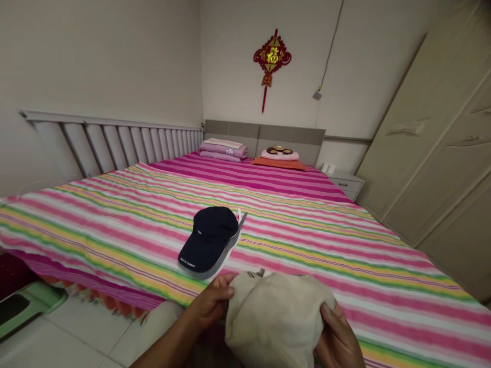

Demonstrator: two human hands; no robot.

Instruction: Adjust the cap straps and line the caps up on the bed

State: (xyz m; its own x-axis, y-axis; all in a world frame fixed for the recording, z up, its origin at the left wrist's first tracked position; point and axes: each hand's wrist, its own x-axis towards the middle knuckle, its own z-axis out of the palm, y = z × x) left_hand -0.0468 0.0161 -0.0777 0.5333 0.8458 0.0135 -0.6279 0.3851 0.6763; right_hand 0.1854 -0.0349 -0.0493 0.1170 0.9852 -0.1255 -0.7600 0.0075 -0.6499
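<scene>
My left hand [214,302] pinches the left edge of a soft beige cap [278,314] between thumb and fingers. On the opposite edge my right hand [339,332] grips it too, thumb on the near side. The cap is held low over the bed's front edge; a small metal-looking piece shows at its top edge, and its lower part runs out of view. Just beyond, a navy cap [215,227] with white lettering on its brim rests on the striped bedspread [307,240]. Grey and white edges and straps show beneath it, apparently of other caps.
Folded purple bedding [224,152] and an orange-and-pink pile [279,158] lie by the headboard [264,132]. A white nightstand [347,184] and a large wardrobe [429,138] stand right. At lower left is a green plastic stool [42,299]; a metal railing [115,122] runs along the left.
</scene>
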